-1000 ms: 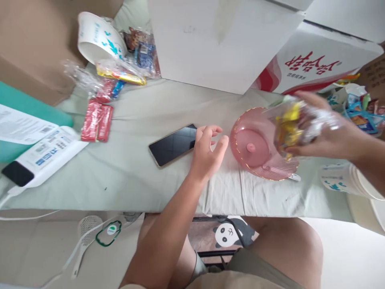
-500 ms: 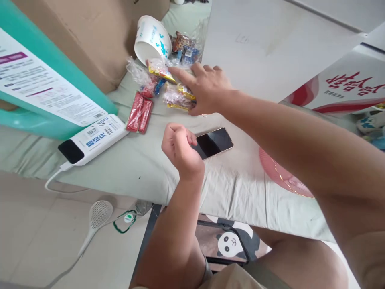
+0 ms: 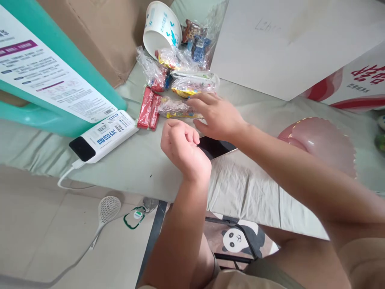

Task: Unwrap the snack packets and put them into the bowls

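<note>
My right hand (image 3: 221,116) reaches in from the right with its fingers apart, the tips at the end of a clear-wrapped packet with yellow edging (image 3: 177,108). Whether they touch it I cannot tell. My left hand (image 3: 185,148) is curled into a loose fist, and nothing shows in it. Partly hidden by both hands, a black-screened phone (image 3: 215,147) lies on the cloth. Two red wrapped packets (image 3: 148,109) lie left of the clear packet. Behind it are a yellow-and-clear packet (image 3: 192,85) and a crinkled clear wrapper with red and blue (image 3: 155,72).
A white paper tub (image 3: 161,30) lies tipped at the back. On the left stand a green jug (image 3: 99,94) and a white device with a cable (image 3: 104,136). A cardboard box (image 3: 102,32), a white box (image 3: 264,52) and a pink scalloped dish (image 3: 325,140) surround the area.
My right hand has come nearer to me and my left hand, and the clear-wrapped packet now lies closer, beside the red packets. My left fist stays curled. The view has shifted.
</note>
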A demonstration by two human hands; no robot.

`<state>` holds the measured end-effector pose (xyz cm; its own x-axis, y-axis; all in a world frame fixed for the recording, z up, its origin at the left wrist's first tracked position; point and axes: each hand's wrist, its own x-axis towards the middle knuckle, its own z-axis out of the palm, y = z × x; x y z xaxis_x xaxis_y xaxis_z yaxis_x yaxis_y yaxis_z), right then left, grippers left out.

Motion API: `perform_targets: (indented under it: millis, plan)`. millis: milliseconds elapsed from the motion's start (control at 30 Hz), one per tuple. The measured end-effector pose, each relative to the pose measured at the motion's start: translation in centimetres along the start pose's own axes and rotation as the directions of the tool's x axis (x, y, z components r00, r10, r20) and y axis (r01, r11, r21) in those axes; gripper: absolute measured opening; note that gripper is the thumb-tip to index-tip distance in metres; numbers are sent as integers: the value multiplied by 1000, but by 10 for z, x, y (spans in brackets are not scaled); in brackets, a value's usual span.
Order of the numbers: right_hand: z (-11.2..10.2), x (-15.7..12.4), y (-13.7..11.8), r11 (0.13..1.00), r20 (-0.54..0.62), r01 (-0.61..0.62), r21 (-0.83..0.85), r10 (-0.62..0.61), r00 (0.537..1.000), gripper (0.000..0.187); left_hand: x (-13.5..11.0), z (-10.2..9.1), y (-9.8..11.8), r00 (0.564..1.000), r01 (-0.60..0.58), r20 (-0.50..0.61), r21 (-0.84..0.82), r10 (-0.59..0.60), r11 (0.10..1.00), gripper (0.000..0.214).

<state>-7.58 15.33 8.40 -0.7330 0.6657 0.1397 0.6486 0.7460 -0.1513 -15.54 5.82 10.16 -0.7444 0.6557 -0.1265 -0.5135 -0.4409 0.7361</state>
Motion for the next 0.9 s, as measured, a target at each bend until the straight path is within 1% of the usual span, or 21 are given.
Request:
perform_targets:
  millis: [67, 133, 200, 267, 300, 333, 400, 467, 500, 567, 633, 700, 733, 800, 833, 867, 900]
  plan:
    - [10, 7, -13, 997, 62, -72, -29, 74, 995, 45, -1, 0, -3, 1000, -10, 3, 10, 10, 1000, 46]
    - [16, 15, -19, 989, 87, -141, -46, 144, 986, 40, -1, -1, -7, 999, -24, 35, 36, 23, 999, 53]
    - [21, 18, -19, 986, 65, -161, -50, 164, 984, 28, 1, -2, -11, 998, -41, 51, 52, 39, 998, 56]
    - [26, 16, -15, 986, 21, -159, -52, 161, 987, 16, 3, -2, -11, 998, -51, 33, 52, 50, 997, 55]
    - [29, 14, -12, 986, 2, -160, -50, 160, 987, 13, 4, -1, -11, 998, -52, 22, 53, 51, 997, 54]
    - [32, 11, -8, 986, -14, -163, -44, 162, 987, 16, 6, 0, -10, 998, -57, 9, 58, 57, 997, 53]
    - [39, 7, 0, 985, -31, -172, -24, 171, 985, 30, 7, 2, -8, 998, -70, -3, 92, 71, 993, 53]
    - [43, 6, 6, 985, -12, -173, -10, 173, 985, 40, 8, 3, -6, 996, -86, -8, 128, 88, 988, 53]
    - [42, 6, 7, 985, 7, -170, -10, 170, 985, 41, 8, 4, -5, 996, -90, -4, 134, 91, 987, 52]
    - [34, 5, 8, 987, 27, -161, -16, 162, 986, 42, 8, 4, -4, 995, -98, -2, 122, 99, 988, 49]
    - [19, 0, 5, 986, -13, -167, -9, 167, 986, 40, 8, 4, -4, 994, -108, -1, 94, 109, 990, 46]
    - [-1, -16, 0, 976, -94, -216, 21, 217, 972, 37, 7, 4, -6, 991, -132, -1, 77, 132, 988, 45]
    - [-10, -28, -3, 966, -139, -252, 48, 257, 956, 37, 6, 5, -7, 990, -142, 8, 75, 142, 987, 44]
    - [-25, -62, -10, 937, -236, -328, 121, 349, 907, 37, 1, 6, -13, 992, -115, 64, 89, 110, 989, 38]
    - [-29, -82, -14, 918, -287, -361, 165, 395, 873, 37, -3, 7, -17, 991, -64, 120, 100, 52, 993, 31]
    - [-31, -104, -19, 897, -335, -389, 210, 440, 833, 37, -8, 7, -21, 978, 17, 204, 122, -42, 992, 20]
    - [-31, -127, -24, 874, -370, -415, 252, 484, 793, 37, -14, 8, -27, 936, 115, 312, 162, -162, 980, 11]
